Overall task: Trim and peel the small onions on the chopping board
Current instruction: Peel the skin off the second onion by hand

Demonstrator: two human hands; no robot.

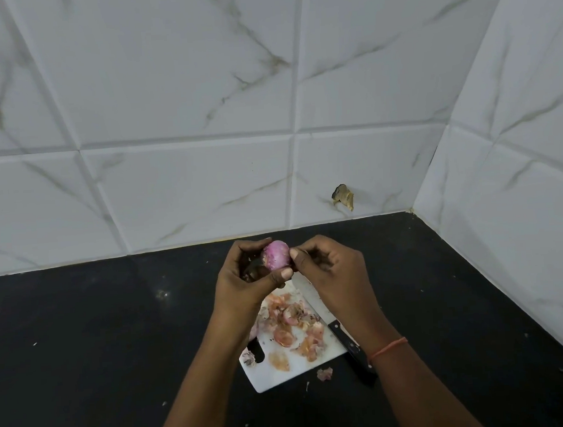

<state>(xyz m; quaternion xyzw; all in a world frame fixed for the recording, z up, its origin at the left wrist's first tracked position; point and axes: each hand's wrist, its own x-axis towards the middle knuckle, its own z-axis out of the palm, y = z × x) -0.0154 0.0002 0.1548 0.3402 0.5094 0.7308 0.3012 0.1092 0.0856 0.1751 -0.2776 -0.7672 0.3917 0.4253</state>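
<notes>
A small pink-purple onion [276,254] is held up above the white chopping board [295,362]. My left hand [249,279] grips it from the left, thumb under it, with a dark bit of skin against the palm. My right hand [330,270] pinches the onion's right side with thumb and fingertips. Loose onion skins [293,326] lie heaped on the board. A knife [335,329] with a black handle lies along the board's right edge, blade pointing away, partly hidden under my right hand.
The board sits on a black countertop [99,342] speckled with small scraps. One skin scrap [324,373] lies just off the board's near edge. White marble-pattern tiled walls [183,120] meet in a corner at the right, with a damaged patch [343,196].
</notes>
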